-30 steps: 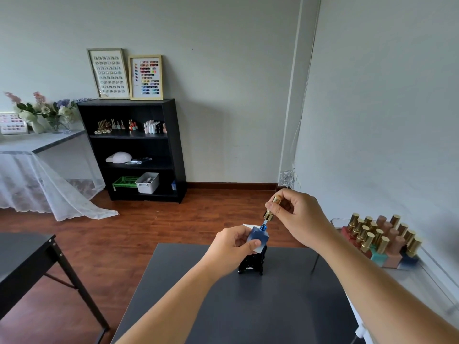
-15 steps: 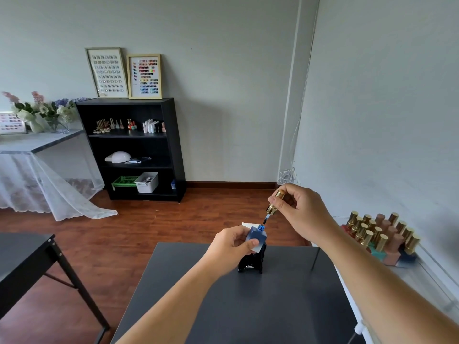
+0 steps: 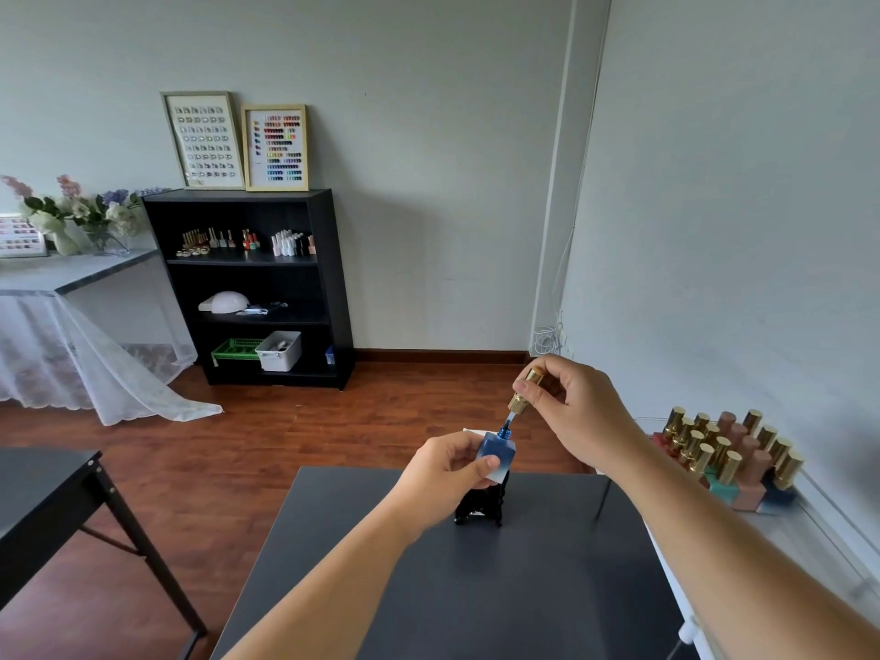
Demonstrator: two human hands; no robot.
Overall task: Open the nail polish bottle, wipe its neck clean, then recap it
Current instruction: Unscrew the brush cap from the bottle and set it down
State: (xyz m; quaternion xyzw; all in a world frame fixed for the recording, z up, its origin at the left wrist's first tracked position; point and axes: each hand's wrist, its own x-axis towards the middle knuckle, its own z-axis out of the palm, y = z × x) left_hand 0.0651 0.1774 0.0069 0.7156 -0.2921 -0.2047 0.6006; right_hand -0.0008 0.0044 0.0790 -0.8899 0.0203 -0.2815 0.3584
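Observation:
A square blue nail polish bottle [image 3: 497,453] is held in my left hand [image 3: 445,473] above the dark table [image 3: 524,588]. My right hand [image 3: 578,412] pinches the gold cap [image 3: 526,390] just above and to the right of the bottle. The cap is off the neck and tilted, with its brush stem reaching down into the bottle's blue neck. A bit of white paper [image 3: 471,431] shows behind my left hand. A small black stand [image 3: 481,507] sits on the table right under the bottle.
Several gold-capped polish bottles [image 3: 728,459] stand on a clear tray at the right, by the wall. A second dark table [image 3: 52,488] is at the left. A black shelf unit [image 3: 247,288] stands against the far wall, across a wooden floor.
My right hand has lifted the gold cap slightly up and to the right, so more of the brush stem shows above the neck. My left hand holds the bottle in the same place.

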